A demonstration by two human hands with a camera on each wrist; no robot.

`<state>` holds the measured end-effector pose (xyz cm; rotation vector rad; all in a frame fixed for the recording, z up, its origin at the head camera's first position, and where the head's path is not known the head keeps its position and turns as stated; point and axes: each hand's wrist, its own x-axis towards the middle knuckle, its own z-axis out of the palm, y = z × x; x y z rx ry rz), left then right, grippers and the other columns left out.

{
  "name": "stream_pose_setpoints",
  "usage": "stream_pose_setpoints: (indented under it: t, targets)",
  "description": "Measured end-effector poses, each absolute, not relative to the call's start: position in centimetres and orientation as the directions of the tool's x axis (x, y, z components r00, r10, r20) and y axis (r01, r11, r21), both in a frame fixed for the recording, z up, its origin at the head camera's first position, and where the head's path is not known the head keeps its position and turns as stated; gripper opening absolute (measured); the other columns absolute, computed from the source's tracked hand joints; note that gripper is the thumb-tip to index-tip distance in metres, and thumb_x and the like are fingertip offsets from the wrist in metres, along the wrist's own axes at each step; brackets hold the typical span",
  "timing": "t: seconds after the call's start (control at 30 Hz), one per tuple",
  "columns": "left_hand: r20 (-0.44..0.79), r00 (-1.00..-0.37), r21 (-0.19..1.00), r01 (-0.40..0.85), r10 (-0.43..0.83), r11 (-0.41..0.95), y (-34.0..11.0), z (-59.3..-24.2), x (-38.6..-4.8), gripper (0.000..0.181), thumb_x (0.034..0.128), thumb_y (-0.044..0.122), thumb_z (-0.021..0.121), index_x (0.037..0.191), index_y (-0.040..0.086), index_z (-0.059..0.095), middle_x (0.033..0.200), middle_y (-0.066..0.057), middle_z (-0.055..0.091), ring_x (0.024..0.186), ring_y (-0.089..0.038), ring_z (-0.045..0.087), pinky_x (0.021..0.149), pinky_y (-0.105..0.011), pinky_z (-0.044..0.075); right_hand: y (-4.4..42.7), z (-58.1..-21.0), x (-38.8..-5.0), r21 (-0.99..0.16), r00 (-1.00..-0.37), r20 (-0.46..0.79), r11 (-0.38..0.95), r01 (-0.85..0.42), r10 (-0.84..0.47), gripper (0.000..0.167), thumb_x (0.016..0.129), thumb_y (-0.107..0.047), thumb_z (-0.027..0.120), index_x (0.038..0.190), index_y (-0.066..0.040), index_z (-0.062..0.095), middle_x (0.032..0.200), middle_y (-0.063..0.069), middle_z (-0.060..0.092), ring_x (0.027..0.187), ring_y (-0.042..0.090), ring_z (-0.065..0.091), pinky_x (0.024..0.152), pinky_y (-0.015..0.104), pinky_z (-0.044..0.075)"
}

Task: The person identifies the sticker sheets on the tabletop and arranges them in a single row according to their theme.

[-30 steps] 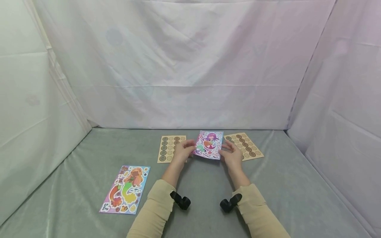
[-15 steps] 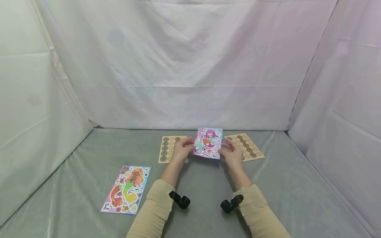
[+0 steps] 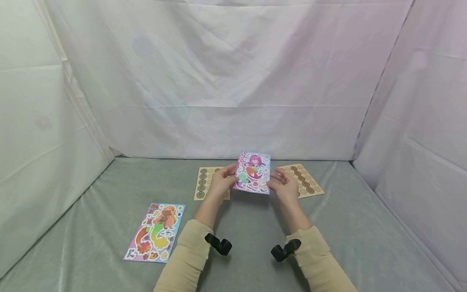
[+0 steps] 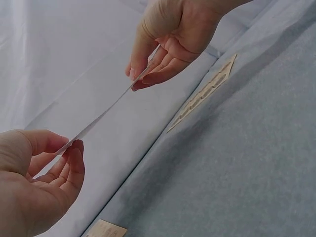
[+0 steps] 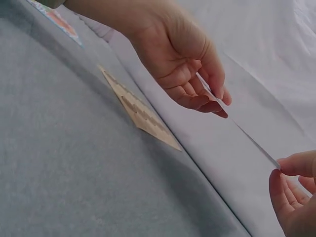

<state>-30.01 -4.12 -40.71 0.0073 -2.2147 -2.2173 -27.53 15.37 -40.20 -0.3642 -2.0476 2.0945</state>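
Between my two hands a small mermaid sticker sheet (image 3: 253, 172), pink and blue with a purple-haired mermaid, is held up off the table. My left hand (image 3: 220, 183) pinches its left edge between thumb and fingers. At the sheet's lower right, my right hand (image 3: 286, 188) pinches the other edge. Both wrist views show the sheet (image 4: 106, 116) nearly edge-on, raised above the surface, with the left hand (image 4: 44, 182) and the right hand (image 5: 298, 192) gripping opposite sides.
A tan sheet of round stickers (image 3: 202, 184) lies behind my left hand, partly covered. Another tan sheet (image 3: 304, 180) lies right of my right hand. A larger mermaid sticker sheet (image 3: 155, 233) rests at front left on the grey cloth (image 3: 251, 259). White curtains (image 3: 233, 81) enclose the table.
Both hands have raised the small mermaid sheet slightly, shifting it a little left and tilting it more toward the camera. The sheets on the table stay put.
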Motion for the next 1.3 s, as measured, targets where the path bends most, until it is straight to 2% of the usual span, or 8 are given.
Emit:
stream_pose_setpoints:
  t: [0.3, 0.63, 0.8, 1.07, 1.3]
  targets:
    - [0.025, -0.998, 0.998, 0.022, 0.058, -0.059, -4.6, -39.7, -29.7, 0.058, 0.0802, -0.006, 0.062, 0.136, 0.009, 0.054, 0.112, -0.011, 0.062, 0.086, -0.019, 0.063, 0.074, -0.027, 0.054, 15.8, -39.0, -27.1, -0.999, -0.970, -0.044, -0.036, 0.036, 0.238, 0.061, 0.082, 0.010, 0.065, 0.139, -0.006, 0.048, 0.125, 0.019, 0.059, 0.104, 0.026, 0.063, 0.080, 0.025, 0.053]
    - [0.040, -0.994, 0.992, 0.027, 0.102, -0.120, -5.3, -38.5, -29.2, 0.062, 0.0798, -0.008, 0.061, 0.138, 0.009, 0.051, 0.108, -0.011, 0.064, 0.080, -0.016, 0.063, 0.069, -0.025, 0.054, 16.1, -37.8, -26.6, -0.999, -0.981, -0.023, -0.032, 0.017, 0.195, 0.063, 0.084, 0.008, 0.065, 0.141, -0.007, 0.046, 0.124, 0.021, 0.059, 0.091, 0.015, 0.066, 0.080, 0.027, 0.053]
    - [0.083, -0.988, 0.990, 0.067, 0.129, -0.127, -5.7, -37.7, -28.8, 0.057, 0.0820, -0.007, 0.060, 0.137, 0.010, 0.052, 0.106, -0.011, 0.065, 0.079, -0.016, 0.063, 0.069, -0.026, 0.054, 16.1, -37.4, -26.5, -1.000, -0.984, -0.019, -0.012, 0.017, 0.180, 0.061, 0.085, 0.006, 0.065, 0.142, -0.006, 0.045, 0.119, 0.019, 0.062, 0.085, 0.013, 0.067, 0.081, 0.030, 0.054]
    - [0.127, -0.975, 0.988, 0.108, 0.181, -0.114, -6.7, -36.4, -28.5, 0.057, 0.0850, -0.006, 0.056, 0.139, 0.011, 0.049, 0.102, -0.011, 0.066, 0.077, -0.019, 0.064, 0.073, -0.034, 0.054, 15.9, -36.8, -26.4, -1.000, -0.988, 0.012, -0.003, -0.013, 0.153, 0.056, 0.087, 0.002, 0.066, 0.140, -0.004, 0.048, 0.104, 0.012, 0.068, 0.081, 0.014, 0.068, 0.080, 0.033, 0.055]
    - [0.130, -0.968, 0.986, 0.103, 0.214, -0.133, -7.2, -35.9, -28.2, 0.056, 0.0868, -0.007, 0.055, 0.140, 0.008, 0.047, 0.098, -0.009, 0.065, 0.073, -0.018, 0.064, 0.068, -0.030, 0.054, 15.7, -36.2, -26.0, -1.000, -0.989, 0.026, 0.009, -0.025, 0.144, 0.054, 0.087, 0.002, 0.066, 0.139, -0.005, 0.049, 0.102, 0.011, 0.068, 0.081, 0.014, 0.067, 0.078, 0.033, 0.055]
